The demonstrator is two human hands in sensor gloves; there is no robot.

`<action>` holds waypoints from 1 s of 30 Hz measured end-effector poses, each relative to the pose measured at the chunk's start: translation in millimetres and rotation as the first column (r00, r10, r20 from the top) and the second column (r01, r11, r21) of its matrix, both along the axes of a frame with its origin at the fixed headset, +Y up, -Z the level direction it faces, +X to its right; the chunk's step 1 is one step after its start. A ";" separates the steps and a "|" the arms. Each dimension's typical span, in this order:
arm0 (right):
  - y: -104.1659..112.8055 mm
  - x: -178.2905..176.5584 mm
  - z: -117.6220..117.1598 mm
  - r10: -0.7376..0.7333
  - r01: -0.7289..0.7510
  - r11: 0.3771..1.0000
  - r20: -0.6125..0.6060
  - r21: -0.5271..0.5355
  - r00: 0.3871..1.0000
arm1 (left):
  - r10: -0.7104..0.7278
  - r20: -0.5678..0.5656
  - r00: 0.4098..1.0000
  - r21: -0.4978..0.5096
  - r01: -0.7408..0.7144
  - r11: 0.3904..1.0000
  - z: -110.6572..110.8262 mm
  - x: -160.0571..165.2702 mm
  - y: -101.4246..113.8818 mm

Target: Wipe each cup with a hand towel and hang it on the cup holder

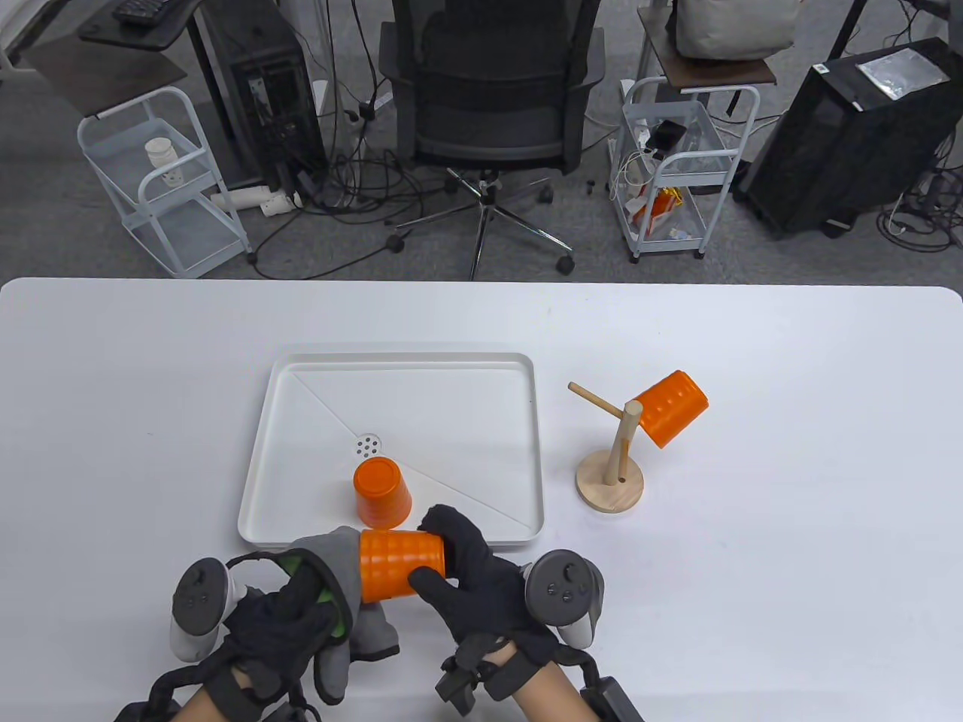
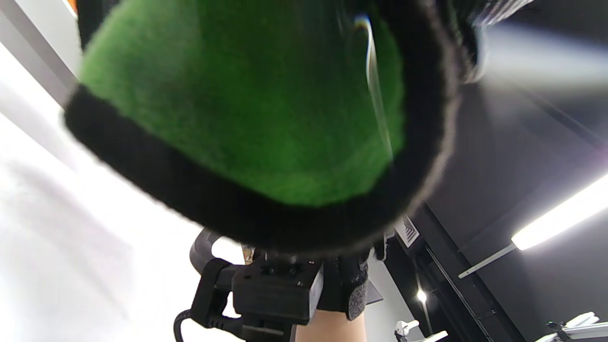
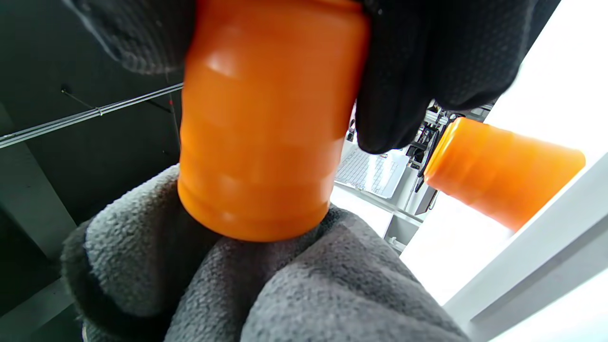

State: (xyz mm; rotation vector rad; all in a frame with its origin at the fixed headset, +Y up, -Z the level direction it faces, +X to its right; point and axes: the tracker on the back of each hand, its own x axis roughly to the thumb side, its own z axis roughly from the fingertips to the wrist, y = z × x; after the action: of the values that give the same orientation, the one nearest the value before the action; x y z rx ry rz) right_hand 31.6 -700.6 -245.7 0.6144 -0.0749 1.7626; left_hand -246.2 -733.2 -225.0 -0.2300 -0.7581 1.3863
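With the right hand's [image 1: 481,579] fingers [image 1: 432,583] curled round a cup [image 1: 399,564] and the left's [image 1: 286,624] clutching the towel [image 1: 338,560] over its mouth, hard rubbing could twist it free onto the worktop [image 1: 752,602] below.

Beyond the white surface [image 1: 790,541] bearing a white tray [image 1: 527,421], a black office chair [image 1: 493,83] stands on grey carpet between two white wire carts [image 1: 162,188] [image 1: 677,173], with black computer towers [image 1: 850,143] and tangled cables [image 1: 353,188] nearby.
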 end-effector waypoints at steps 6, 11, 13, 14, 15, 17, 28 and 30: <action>-2.8 -1.9 1.2 -0.015 0.014 0.999 -0.031 -0.040 0.999 | -0.005 0.039 0.999 0.019 0.004 1.000 1.4 3.9 0.0; -5.0 -6.3 3.7 -0.017 0.013 0.998 -0.063 -0.060 0.998 | -0.018 0.069 0.997 0.032 0.016 0.999 2.0 6.2 -0.4; -5.2 -7.9 4.9 -0.013 0.009 0.998 -0.075 -0.059 0.997 | -0.019 0.085 0.996 0.034 0.016 0.999 2.0 6.9 -0.5; -5.5 -9.0 5.8 -0.010 0.005 0.998 -0.079 -0.059 0.997 | -0.019 0.095 0.995 0.036 0.016 0.999 2.2 7.5 -0.5; -5.5 -9.7 6.5 -0.006 0.002 0.998 -0.081 -0.056 0.997 | -0.020 0.100 0.995 0.035 0.016 0.999 2.3 7.9 -0.7; -5.4 -11.6 8.3 0.004 -0.009 0.999 -0.086 -0.049 0.996 | -0.020 0.112 0.993 0.035 0.016 0.999 2.3 8.6 -1.0; -2.1 -23.0 19.1 0.102 -0.098 0.994 -0.106 0.046 0.989 | -0.025 0.190 0.981 -0.006 0.027 1.000 1.5 12.5 -3.0; -2.2 -24.9 20.5 0.112 -0.107 0.993 -0.111 0.057 0.987 | -0.033 0.197 0.980 -0.016 0.037 0.999 1.3 13.1 -4.0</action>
State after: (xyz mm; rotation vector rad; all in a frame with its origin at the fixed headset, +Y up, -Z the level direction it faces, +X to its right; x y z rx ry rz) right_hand 6.7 -702.8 -225.3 0.7680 -0.0070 1.8322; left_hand -233.1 -737.2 -223.6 -0.3986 -0.8997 1.3513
